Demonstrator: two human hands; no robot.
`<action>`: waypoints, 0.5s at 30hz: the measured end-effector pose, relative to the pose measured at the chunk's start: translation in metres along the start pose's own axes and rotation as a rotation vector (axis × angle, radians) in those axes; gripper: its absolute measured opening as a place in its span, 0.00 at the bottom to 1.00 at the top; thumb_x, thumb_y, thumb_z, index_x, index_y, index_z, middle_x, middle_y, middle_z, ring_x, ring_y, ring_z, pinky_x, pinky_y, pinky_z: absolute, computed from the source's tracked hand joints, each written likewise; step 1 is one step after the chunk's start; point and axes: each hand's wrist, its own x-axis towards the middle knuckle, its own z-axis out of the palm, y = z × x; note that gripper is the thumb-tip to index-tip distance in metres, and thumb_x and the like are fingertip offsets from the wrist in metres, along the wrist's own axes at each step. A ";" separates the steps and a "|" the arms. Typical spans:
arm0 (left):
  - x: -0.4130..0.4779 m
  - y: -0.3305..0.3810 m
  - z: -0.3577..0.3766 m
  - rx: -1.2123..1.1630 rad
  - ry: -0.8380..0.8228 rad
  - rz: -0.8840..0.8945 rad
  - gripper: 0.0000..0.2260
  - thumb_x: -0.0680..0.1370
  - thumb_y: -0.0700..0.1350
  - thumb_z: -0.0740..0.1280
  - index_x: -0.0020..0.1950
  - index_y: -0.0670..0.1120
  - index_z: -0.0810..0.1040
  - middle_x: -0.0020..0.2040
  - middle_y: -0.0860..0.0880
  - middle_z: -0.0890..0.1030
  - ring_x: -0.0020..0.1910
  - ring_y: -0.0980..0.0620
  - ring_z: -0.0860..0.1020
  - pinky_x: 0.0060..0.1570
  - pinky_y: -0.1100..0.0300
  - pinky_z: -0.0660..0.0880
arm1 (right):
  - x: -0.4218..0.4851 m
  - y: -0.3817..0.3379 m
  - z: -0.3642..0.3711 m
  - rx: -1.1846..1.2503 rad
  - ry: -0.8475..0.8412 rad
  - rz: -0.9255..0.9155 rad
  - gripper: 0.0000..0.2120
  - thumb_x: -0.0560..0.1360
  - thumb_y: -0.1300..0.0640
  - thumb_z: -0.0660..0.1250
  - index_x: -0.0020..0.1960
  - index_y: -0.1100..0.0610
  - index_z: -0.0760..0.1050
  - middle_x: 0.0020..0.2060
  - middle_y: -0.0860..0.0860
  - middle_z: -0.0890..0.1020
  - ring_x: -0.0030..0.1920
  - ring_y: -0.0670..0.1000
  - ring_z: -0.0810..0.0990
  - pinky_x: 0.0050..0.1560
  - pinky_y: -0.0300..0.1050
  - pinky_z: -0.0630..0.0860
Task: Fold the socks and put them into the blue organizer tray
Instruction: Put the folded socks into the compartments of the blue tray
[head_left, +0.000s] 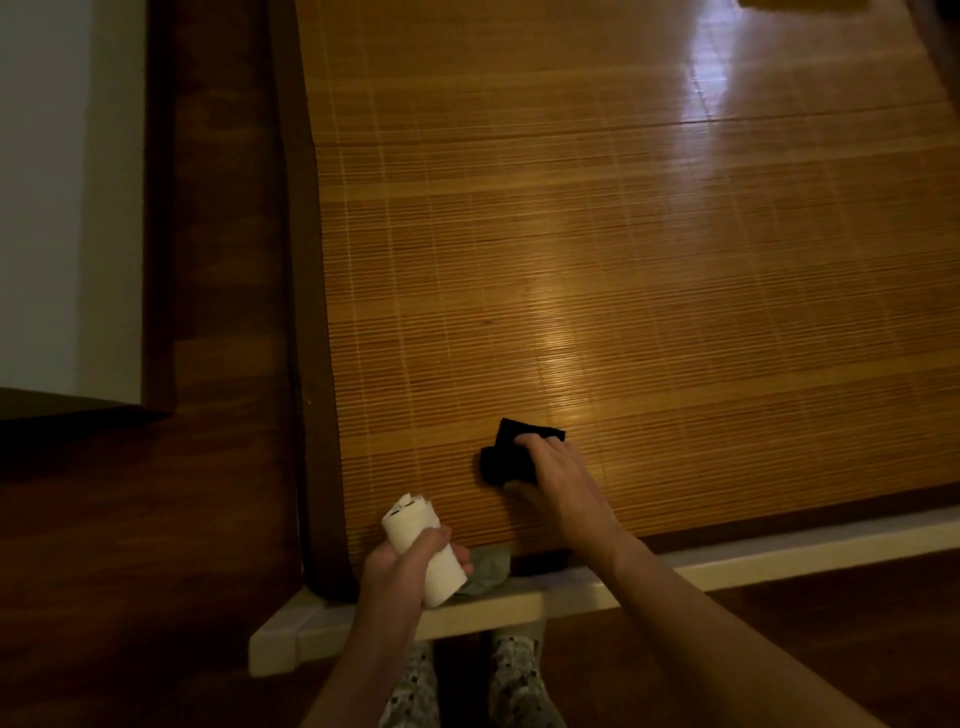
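Head — right fingers (530, 442) round black sock (503, 465)

Dim room, glossy bamboo mat (623, 260) on pale bed frame (488, 608), dark wooden floor (130, 571), white wall (47, 182)

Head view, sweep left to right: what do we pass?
White panel → dark wood surface → rolled white sock held in left hand → black sock gripped by right hand.

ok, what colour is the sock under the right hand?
Black. The sock shows best in the head view.
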 end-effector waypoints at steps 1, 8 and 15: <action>0.000 0.000 0.000 0.004 0.000 0.001 0.03 0.79 0.35 0.70 0.49 0.36 0.78 0.33 0.41 0.83 0.31 0.46 0.81 0.40 0.52 0.77 | -0.002 0.003 0.003 -0.049 0.034 -0.035 0.25 0.72 0.60 0.77 0.66 0.62 0.75 0.60 0.58 0.81 0.59 0.58 0.80 0.60 0.53 0.77; 0.002 0.006 0.001 -0.021 0.005 0.005 0.02 0.79 0.35 0.69 0.50 0.37 0.77 0.34 0.39 0.82 0.32 0.44 0.80 0.38 0.51 0.76 | -0.001 0.005 0.021 -0.301 0.199 -0.043 0.32 0.77 0.60 0.72 0.77 0.66 0.64 0.55 0.56 0.79 0.55 0.55 0.78 0.62 0.54 0.76; 0.006 0.006 0.002 -0.042 0.024 -0.014 0.03 0.79 0.35 0.70 0.50 0.37 0.77 0.34 0.40 0.82 0.31 0.44 0.81 0.34 0.54 0.77 | -0.002 -0.004 0.030 -0.433 0.091 0.027 0.27 0.84 0.57 0.50 0.79 0.70 0.52 0.69 0.66 0.70 0.68 0.64 0.71 0.73 0.59 0.67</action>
